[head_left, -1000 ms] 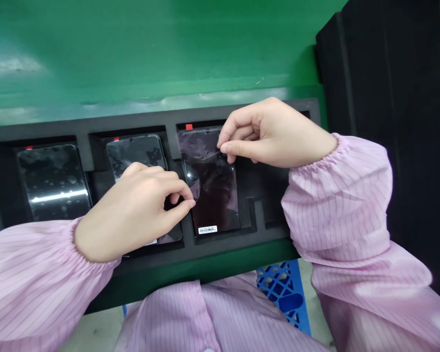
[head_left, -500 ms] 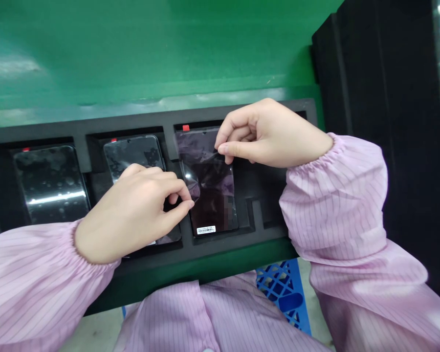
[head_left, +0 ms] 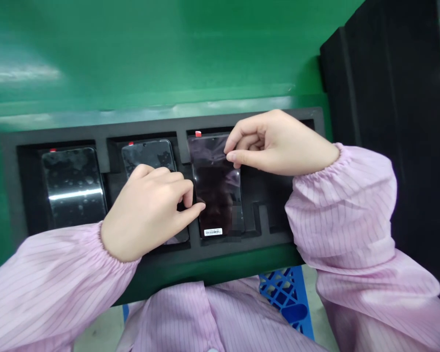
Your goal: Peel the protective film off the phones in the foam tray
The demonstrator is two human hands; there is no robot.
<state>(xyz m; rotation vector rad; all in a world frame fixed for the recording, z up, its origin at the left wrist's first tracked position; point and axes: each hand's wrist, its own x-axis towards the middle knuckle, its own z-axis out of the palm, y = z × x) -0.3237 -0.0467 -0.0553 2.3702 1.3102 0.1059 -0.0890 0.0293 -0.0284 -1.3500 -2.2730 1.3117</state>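
Observation:
A phone screen [head_left: 220,195] lies face up in a compartment of the black foam tray [head_left: 139,126]. It has a red tab at its top edge and a white barcode label near the bottom. Clear protective film [head_left: 209,149] covers its face, wrinkled towards the top. At the film's upper right edge, my right hand [head_left: 275,142] pinches with thumb and forefinger. My left hand [head_left: 154,210] is over the left edge of this screen, thumb tip against it and forefinger curled apart from the thumb. Under my left hand, a second phone screen [head_left: 146,154] is partly hidden.
Another phone screen [head_left: 73,181] with a red tab sits in the tray's left compartment. A stack of black foam [head_left: 381,98] rises at the right. The tray rests on a green surface [head_left: 150,58]. Below its front edge shows a blue plastic lattice [head_left: 282,288].
My left thumb and forefinger have parted from their pinch at the film's left edge. The film lies flatter there. The view has shifted, so the tray appears further right and slightly lower.

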